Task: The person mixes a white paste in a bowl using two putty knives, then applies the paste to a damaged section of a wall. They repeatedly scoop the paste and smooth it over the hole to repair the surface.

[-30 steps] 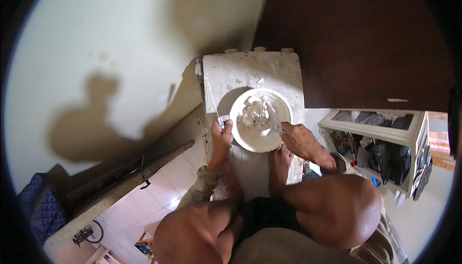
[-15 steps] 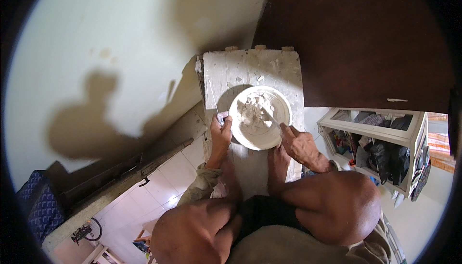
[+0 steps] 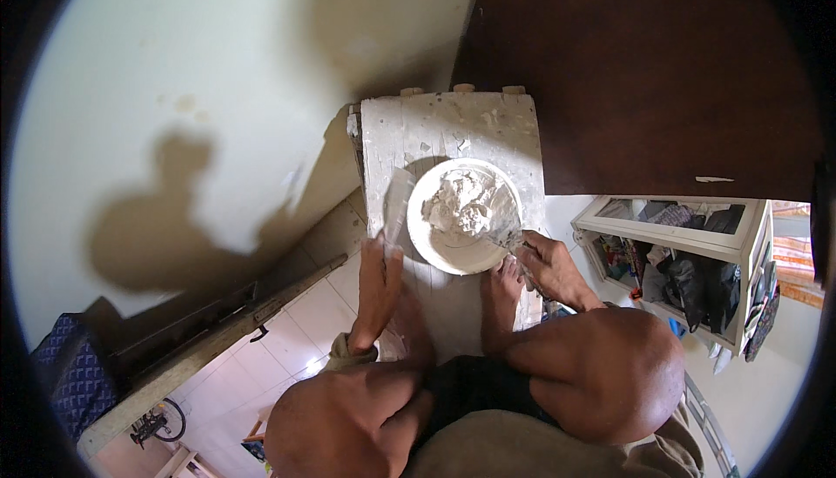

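A round white bowl (image 3: pixel 421 245) rests on a worn, spattered wooden plank top (image 3: pixel 387 130) between my bare feet. Inside it sits a lumpy whitish paste (image 3: pixel 460 204), heaped toward the far side. My right hand (image 3: pixel 555 271) is closed around the handle of a putty knife (image 3: pixel 503 224), whose blade dips into the bowl at its right side. Left of the bowl, my left hand (image 3: pixel 378 282) grips a second flat-bladed putty knife (image 3: pixel 400 202), slightly blurred, its blade pointing away from me. That blade is outside the bowl, near its left rim.
A pale wall (image 3: pixel 235 60) rises at the left and a dark brown panel (image 3: pixel 644 69) at the far right. A white cabinet (image 3: pixel 740 260) full of bags and cloths stands lower right. Tiled floor (image 3: pixel 296 330) lies well below, beside a long wooden beam (image 3: pixel 209 347).
My left hand has left the bowl's rim and moved nearer me, its knife now showing broadside. The right knife's blade has turned flatter toward the bowl's right side, and the paste is heaped differently.
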`<state>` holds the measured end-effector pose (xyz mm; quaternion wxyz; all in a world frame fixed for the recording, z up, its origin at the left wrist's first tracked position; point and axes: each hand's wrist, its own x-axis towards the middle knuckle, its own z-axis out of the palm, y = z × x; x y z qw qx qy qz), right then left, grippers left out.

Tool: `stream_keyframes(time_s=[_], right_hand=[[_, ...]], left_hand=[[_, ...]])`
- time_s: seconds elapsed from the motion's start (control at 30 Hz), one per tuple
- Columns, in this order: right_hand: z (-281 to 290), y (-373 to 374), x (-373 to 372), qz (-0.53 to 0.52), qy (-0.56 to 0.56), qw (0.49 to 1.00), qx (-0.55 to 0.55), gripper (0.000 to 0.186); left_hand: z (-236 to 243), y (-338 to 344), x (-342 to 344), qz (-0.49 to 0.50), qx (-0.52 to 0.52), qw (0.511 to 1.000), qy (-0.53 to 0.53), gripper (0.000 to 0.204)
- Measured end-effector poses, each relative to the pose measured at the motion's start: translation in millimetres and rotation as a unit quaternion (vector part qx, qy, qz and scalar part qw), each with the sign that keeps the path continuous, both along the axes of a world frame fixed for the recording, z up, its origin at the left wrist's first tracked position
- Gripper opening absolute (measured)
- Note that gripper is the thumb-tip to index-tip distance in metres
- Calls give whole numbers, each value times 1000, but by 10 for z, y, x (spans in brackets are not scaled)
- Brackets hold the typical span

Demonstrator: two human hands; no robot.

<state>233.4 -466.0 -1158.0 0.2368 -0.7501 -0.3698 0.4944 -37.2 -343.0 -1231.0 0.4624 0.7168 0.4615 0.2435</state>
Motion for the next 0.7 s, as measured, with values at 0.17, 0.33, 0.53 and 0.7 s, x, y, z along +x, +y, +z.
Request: stream_keyframes(time_s=[0.17,0.33,0.53,0.7], right_hand=[[19,62,-2,-120,231,964,-56,41],[-308,-12,-166,-179,258,949,-6,45],[-26,133,-326,-106,119,985,-63,52],[-214,61,-383,-35,38,999,-4,53]], left_hand=[[306,-137,-208,-104,-64,989,79,37],[555,-115,-307,-169,-276,942,87,36],[490,-71,-200,-232,-327,916,-7,35],[762,-16,118,-207,-470,858,-19,49]])
